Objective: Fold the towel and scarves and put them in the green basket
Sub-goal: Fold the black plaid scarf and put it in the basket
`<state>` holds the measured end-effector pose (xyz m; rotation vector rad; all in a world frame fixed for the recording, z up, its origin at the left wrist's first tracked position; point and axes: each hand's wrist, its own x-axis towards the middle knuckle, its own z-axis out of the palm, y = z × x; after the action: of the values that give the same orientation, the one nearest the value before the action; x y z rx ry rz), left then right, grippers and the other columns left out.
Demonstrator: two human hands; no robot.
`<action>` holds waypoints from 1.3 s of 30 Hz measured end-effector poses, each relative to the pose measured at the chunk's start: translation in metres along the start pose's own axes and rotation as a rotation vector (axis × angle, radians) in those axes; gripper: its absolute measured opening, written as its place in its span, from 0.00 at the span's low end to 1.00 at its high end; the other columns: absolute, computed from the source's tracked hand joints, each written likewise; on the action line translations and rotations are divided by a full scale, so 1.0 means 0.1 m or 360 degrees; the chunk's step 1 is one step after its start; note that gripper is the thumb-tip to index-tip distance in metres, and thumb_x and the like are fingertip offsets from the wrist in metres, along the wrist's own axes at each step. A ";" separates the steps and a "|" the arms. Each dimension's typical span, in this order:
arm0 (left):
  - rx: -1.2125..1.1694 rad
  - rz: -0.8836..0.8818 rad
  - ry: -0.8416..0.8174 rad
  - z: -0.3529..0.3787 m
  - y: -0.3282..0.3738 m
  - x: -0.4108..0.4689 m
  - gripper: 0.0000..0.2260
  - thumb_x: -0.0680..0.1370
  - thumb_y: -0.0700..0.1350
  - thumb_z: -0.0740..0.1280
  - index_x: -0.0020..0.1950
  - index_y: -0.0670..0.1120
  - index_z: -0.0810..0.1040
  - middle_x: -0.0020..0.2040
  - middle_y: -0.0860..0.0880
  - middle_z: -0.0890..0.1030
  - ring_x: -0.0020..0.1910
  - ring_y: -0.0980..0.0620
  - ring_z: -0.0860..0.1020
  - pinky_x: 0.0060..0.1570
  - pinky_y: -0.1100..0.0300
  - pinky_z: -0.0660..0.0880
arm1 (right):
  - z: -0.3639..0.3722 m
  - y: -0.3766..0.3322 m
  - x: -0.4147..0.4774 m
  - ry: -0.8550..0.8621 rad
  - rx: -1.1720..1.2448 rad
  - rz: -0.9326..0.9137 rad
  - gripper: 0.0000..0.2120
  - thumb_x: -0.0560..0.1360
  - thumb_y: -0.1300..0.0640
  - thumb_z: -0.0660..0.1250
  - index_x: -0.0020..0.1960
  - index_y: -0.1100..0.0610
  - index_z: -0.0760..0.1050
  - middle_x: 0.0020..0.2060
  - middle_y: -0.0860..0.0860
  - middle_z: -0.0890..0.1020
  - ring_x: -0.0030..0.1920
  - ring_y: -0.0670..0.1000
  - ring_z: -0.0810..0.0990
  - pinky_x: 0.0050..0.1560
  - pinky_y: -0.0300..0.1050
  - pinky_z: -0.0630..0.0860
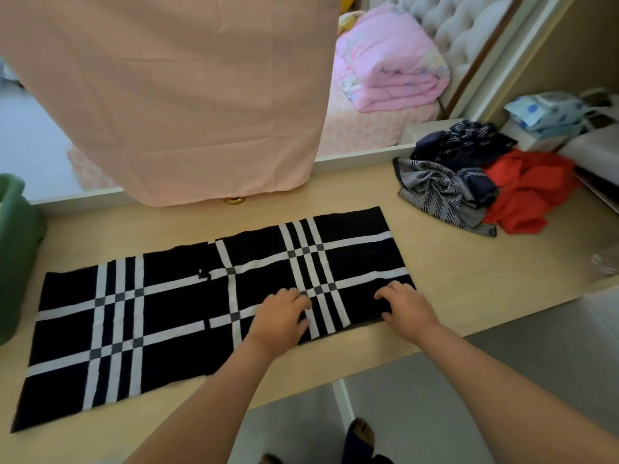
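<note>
Pale wood worktop point(452, 262) runs left to right, with a white rail point(351, 162) along its far edge. A peach-pink cloth point(184, 95) hangs over the far-left part, down to the surface. Beyond the rail, a bed point(361, 128) in a pink patterned sheet carries a folded pink quilt point(388, 68), grey tufted headboard point(459, 25) behind; grey tiled floor point(502, 380) below the near edge, beige wall point(569, 45) upper right, light soft and even.

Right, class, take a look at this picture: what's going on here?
A person rests the left grip and right grip on the right end of a black-and-white plaid scarf, spread flat on a pale wooden top; whether the fingers pinch the cloth is unclear. A crumpled pile of patterned navy scarves and a red cloth waits at the far right. The green basket stands at the left edge.
</note>
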<state>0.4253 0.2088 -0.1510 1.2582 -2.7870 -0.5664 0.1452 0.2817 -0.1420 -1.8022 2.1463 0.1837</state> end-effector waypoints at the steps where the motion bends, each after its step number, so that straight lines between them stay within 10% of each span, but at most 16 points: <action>1: -0.0077 0.0053 -0.0027 0.04 0.14 0.07 0.16 0.78 0.55 0.65 0.65 0.53 0.73 0.59 0.54 0.74 0.58 0.52 0.73 0.55 0.58 0.70 | 0.02 0.04 0.02 0.0002 -0.0004 -0.0045 0.21 0.76 0.51 0.69 0.68 0.45 0.72 0.63 0.46 0.73 0.62 0.49 0.72 0.63 0.45 0.69; 8: 0.0102 0.0104 -0.0020 0.42 0.76 0.45 0.21 0.77 0.56 0.64 0.69 0.54 0.72 0.58 0.52 0.73 0.57 0.50 0.71 0.60 0.55 0.66 | 0.19 0.13 0.14 0.0078 -0.0021 -0.0315 0.24 0.73 0.41 0.69 0.68 0.45 0.74 0.63 0.47 0.73 0.62 0.50 0.72 0.63 0.47 0.67; 14: 0.0133 -0.0076 0.0079 0.52 0.85 0.55 0.09 0.79 0.42 0.62 0.52 0.47 0.82 0.45 0.49 0.78 0.45 0.47 0.76 0.52 0.56 0.70 | 0.23 0.21 0.18 0.0161 0.0084 -0.0348 0.27 0.70 0.36 0.68 0.65 0.45 0.74 0.58 0.46 0.74 0.57 0.50 0.73 0.59 0.48 0.70; 21: -0.0412 -0.0357 0.0049 0.37 0.98 0.50 0.07 0.82 0.43 0.56 0.51 0.51 0.73 0.46 0.55 0.74 0.45 0.54 0.72 0.45 0.56 0.72 | 0.12 0.41 0.31 0.0400 -0.0071 -0.0442 0.17 0.61 0.68 0.75 0.45 0.52 0.79 0.39 0.50 0.76 0.38 0.53 0.76 0.39 0.46 0.71; 28: -0.0294 -0.0262 -0.0438 0.32 0.92 0.62 0.11 0.79 0.48 0.56 0.50 0.53 0.78 0.49 0.54 0.80 0.49 0.53 0.75 0.51 0.54 0.75 | -0.27 0.59 0.32 -0.0378 -0.0339 -0.0452 0.08 0.74 0.54 0.62 0.51 0.49 0.77 0.50 0.49 0.77 0.51 0.52 0.77 0.49 0.45 0.69; 33: -0.0270 -0.0501 -0.0135 0.05 0.59 0.72 0.10 0.81 0.44 0.57 0.55 0.51 0.77 0.52 0.52 0.79 0.48 0.52 0.77 0.48 0.56 0.75 | -0.41 0.25 0.55 -0.0137 0.0047 -0.0445 0.13 0.75 0.47 0.57 0.41 0.51 0.76 0.36 0.45 0.79 0.37 0.48 0.78 0.40 0.44 0.76; 39: 0.0113 -0.1007 0.0306 -0.40 -0.33 0.66 0.11 0.80 0.41 0.59 0.62 0.45 0.72 0.56 0.46 0.75 0.54 0.45 0.74 0.50 0.53 0.72 | -0.40 -0.52 1.07 -0.0021 0.0121 -0.0671 0.10 0.79 0.53 0.58 0.55 0.51 0.78 0.50 0.48 0.76 0.51 0.51 0.77 0.51 0.46 0.74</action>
<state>0.4114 0.1283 -0.1330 2.0925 -2.2402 -0.3323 0.1738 0.1600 -0.1345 -2.1456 1.6887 0.0112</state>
